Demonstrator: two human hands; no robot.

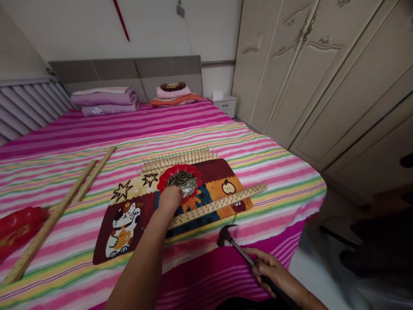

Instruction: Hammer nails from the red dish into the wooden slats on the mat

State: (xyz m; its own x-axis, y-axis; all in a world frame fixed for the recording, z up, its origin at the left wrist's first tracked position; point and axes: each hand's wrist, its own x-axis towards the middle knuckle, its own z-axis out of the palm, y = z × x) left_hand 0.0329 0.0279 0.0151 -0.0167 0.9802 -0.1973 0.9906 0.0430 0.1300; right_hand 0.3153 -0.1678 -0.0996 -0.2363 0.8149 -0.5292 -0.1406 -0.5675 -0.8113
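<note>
My left hand [170,201] reaches to the near side of a red scalloped bowl [163,177] filled with loose nails [185,183]. Its fingers curl down at the nails; the tips are hidden, so what they hold cannot be made out. In front of the bowl lies a wooden strip [209,207] with a row of nails standing in it. My right hand [269,271] is closed around the handle of a claw hammer [239,248], its head resting at or just above the bed near the strip. Behind the bowl is another strip [167,162], bristling with upright nails.
A patterned mat [105,237] lies under the bowl on the striped bedspread [284,181]. To the left are long wooden strips [53,219] and a red plastic item [19,228]. Folded bedding [106,100] sits by the headboard; a wardrobe [290,82] stands right.
</note>
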